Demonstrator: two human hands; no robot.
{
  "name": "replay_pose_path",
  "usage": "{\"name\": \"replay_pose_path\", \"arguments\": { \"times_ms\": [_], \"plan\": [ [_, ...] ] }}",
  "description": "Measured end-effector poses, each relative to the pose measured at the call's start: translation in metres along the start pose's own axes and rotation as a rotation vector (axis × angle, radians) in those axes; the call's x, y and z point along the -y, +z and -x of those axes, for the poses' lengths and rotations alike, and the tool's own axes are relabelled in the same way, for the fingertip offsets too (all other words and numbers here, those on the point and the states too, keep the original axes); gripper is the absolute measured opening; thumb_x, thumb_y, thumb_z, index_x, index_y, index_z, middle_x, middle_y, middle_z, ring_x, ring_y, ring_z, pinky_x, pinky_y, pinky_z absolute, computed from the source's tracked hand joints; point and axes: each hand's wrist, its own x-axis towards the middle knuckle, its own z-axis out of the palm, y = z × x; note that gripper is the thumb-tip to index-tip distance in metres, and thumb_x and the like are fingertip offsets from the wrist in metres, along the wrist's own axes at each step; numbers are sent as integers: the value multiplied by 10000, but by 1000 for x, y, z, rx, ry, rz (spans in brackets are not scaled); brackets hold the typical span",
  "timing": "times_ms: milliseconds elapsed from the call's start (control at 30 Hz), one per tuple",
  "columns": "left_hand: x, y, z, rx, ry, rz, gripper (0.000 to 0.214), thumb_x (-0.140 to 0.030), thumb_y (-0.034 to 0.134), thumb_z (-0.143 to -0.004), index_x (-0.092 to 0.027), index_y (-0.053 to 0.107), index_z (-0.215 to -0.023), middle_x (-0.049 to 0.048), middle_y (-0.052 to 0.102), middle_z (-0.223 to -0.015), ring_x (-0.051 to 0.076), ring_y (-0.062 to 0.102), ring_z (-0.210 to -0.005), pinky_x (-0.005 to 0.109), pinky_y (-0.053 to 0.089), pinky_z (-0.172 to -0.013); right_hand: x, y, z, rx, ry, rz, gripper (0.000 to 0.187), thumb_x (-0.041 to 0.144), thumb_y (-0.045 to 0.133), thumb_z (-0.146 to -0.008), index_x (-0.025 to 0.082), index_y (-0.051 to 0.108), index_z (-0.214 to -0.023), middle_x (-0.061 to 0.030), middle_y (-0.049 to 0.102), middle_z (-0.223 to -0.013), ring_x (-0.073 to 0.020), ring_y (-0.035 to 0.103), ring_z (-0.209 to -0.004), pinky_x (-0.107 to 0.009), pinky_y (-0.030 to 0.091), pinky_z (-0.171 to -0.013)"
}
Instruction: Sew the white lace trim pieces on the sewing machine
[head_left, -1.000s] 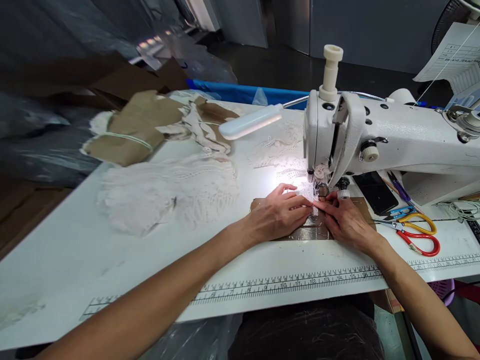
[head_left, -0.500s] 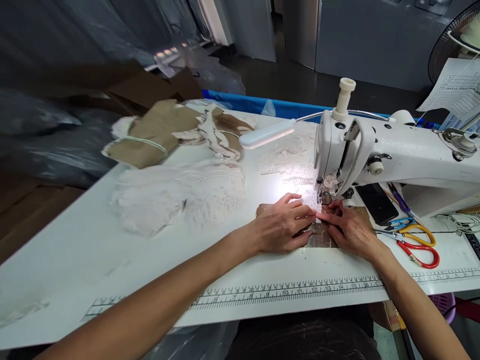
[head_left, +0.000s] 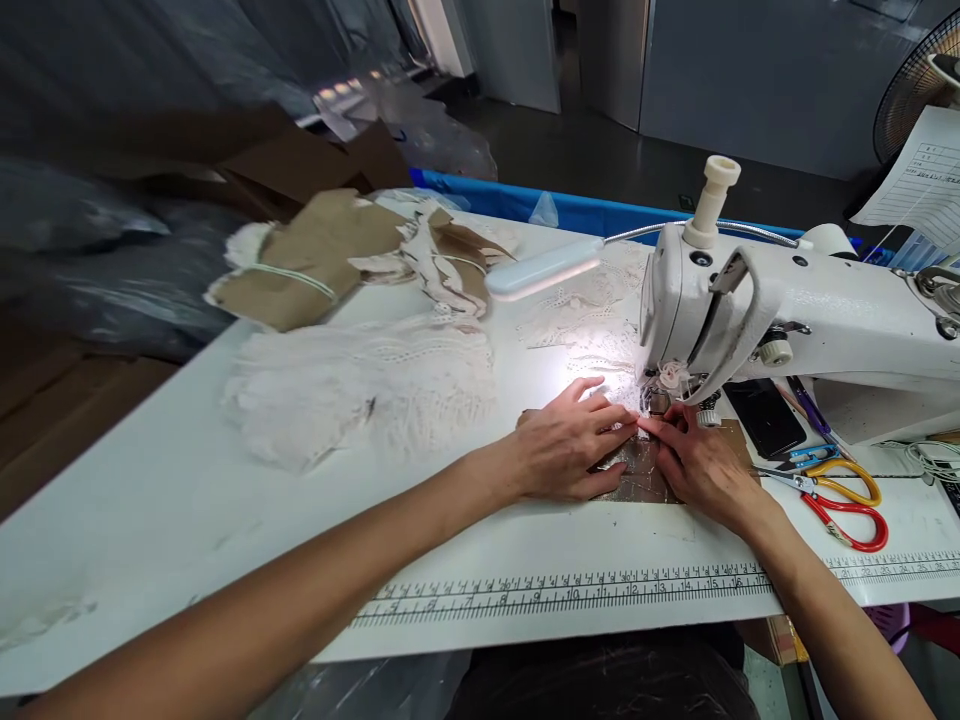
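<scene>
Obscured and cropped items at the sewing station.
Machine (head_left: pixel 825 320) and fan (head_left: pixel 911 90) cut by right edge; paper (head_left: pixel 915 185) likewise, print too small to read. Lace (head_left: pixel 626 395) below the machine head washed out by glare; whether the right hand (head_left: pixel 701 460) pinches it cannot be told. Phone (head_left: pixel 765 415) partly under machine arm. Left background blurred.

A lamp (head_left: pixel 544 268) makes a very bright white spot on the table (head_left: pixel 150 500) next to the machine (head_left: pixel 825 320). The lace (head_left: pixel 616 388) there shines so much that its pattern is hard to see. The room behind is dark. The boxes (head_left: pixel 247 160) on the left look blurry and smeared. Things near the edges look stretched.
</scene>
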Motion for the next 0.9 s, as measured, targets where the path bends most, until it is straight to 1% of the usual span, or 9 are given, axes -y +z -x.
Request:
{"name": "replay_pose_path", "arguments": {
  "times_ms": [67, 167, 267, 433, 567, 667, 733, 833, 900],
  "plan": [
    [1, -2, -2, 25, -9, 0, 247, -284, 491, -890, -160, 669, -1008, 85, 689, -997, 221, 620, -804, 520, 421, -1000, 0, -1, -1, -1, 1, 10, 425, 127, 489, -907, 233, 589, -1307, -129, 561, -1126, -257, 571, -1006, -422, 569, -847],
    [2, -3, -3, 59, -26, -7, 254, -284, 476, -900, -159, 667, -1012, 86, 689, -1041, 213, 618, -815, 536, 395, -1038, 1, -2, 0, -16, -27, 15, 399, 120, 487, -901, 211, 612, -1269, -136, 564, -1149, -250, 585, -990, -411, 576, -836],
    [3, -2, -3, 57, -46, 4, 257, -298, 486, -899, -160, 666, -1018, 90, 683, -1080, 217, 623, -841, 547, 389, -1049, 3, -3, 2, -21, -50, 32, 367, 128, 485, -907, 184, 628, -1241, -155, 564, -1156, -251, 594, -972, -413, 581, -830],
    [4, 1, -2, 54, -82, 46, 256, -306, 520, -876, -159, 677, -1017, 95, 669, -1073, 234, 627, -886, 552, 401, -1047, 4, 1, 4, -11, -13, 67, 429, 130, 472, -908, 199, 581, -1318, -171, 573, -1152, -280, 586, -992, -453, 580, -829],
    [6, 0, -3, 66, -95, 39, 275, -322, 533, -861, -160, 676, -1030, 93, 663, -1067, 234, 623, -882, 534, 404, -1035, 2, 2, 3, -10, -11, 35, 438, 161, 465, -922, 204, 559, -1348, -167, 583, -1149, -280, 590, -1014, -458, 575, -848],
    [7, 0, -5, 84, -99, -3, 320, -382, 533, -852, -166, 665, -1048, 87, 666, -1049, 228, 609, -847, 504, 415, -1008, 0, -6, 3, 10, -7, -49, 392, 205, 469, -947, 218, 585, -1321, -145, 599, -1141, -253, 620, -1005, -452, 563, -897],
    [8, 1, -6, 75, -96, -27, 365, -411, 521, -853, -145, 658, -1062, 92, 665, -1017, 229, 603, -828, 497, 417, -996, -1, -15, 4, 25, 31, -124, 361, 230, 476, -957, 218, 605, -1294, -138, 601, -1181, -234, 641, -1014, -428, 553, -919],
    [9, 2, -6, 54, -88, -37, 410, -423, 508, -855, -111, 649, -1081, 101, 659, -990, 234, 601, -824, 496, 420, -978, -2, -32, 4, 42, 129, -237, 329, 297, 480, -964, 197, 618, -1245, -123, 645, -1153, -228, 660, -1017, -383, 560, -879],
    [10, 3, -7, 54, -90, -33, 411, -425, 511, -853, -118, 645, -1091, 97, 658, -982, 232, 600, -826, 487, 422, -965, -5, -40, 3, 48, 160, -313, 314, 337, 462, -965, 182, 631, -1180, -103, 686, -1056, -219, 677, -934, -356, 569, -811]
  ]
}}
